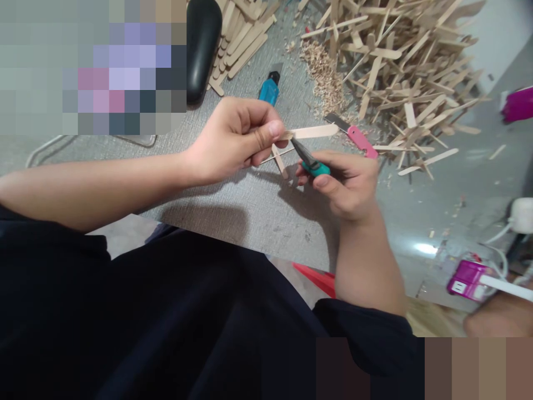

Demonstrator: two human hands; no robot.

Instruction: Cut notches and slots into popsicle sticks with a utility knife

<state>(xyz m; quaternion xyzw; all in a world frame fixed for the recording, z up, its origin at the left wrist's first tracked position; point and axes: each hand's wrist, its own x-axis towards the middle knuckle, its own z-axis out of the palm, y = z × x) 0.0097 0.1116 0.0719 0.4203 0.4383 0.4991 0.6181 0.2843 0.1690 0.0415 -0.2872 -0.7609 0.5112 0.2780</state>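
My left hand (239,136) is closed, thumb and fingers pinching a flat wooden craft stick (318,131) near its left end. A second stick (280,162) and a thin rod (277,157) extend below the fingers; how they join is hidden by the hand. My right hand (350,180) grips pliers (316,168) with teal handles. Their narrow grey jaws reach the held stick beside my left fingertips. Just beyond the right hand lies a pink folding cutter (358,139) with its blade out. A blue utility knife (269,90) rests behind my left hand.
Crossed wooden sticks (410,83) make a large pile at the back right. Wood shavings (325,78) are beside it. Loose sticks (245,41) lie by a black rounded object (203,53). At right are a purple box (468,279), white cables and another person's arm (497,319).
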